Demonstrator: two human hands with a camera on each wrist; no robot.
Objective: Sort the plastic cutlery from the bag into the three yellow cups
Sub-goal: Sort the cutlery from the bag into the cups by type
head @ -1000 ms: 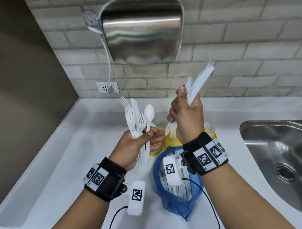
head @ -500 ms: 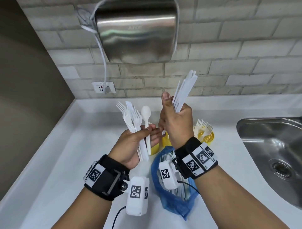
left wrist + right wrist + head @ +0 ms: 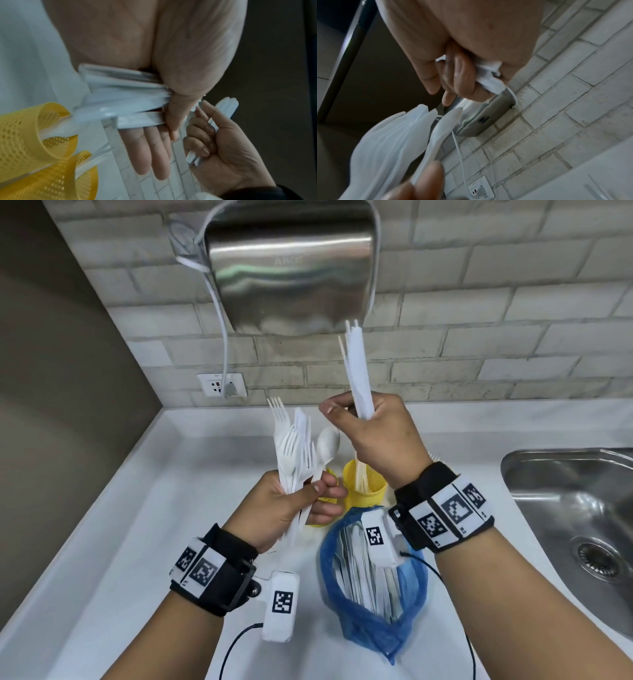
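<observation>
Left hand (image 3: 147, 83) grips white cutlery handles (image 3: 123, 97); right hand (image 3: 223, 152) holds knives (image 3: 226, 108); 2 yellow cups (image 3: 34, 148) nearby.

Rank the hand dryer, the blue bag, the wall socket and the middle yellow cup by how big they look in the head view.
1. Hand dryer
2. Blue bag, though it sits nearer the camera, which inflates it
3. Middle yellow cup, partly hidden by the right hand
4. Wall socket; close to the cup, so this order is unsure
</observation>
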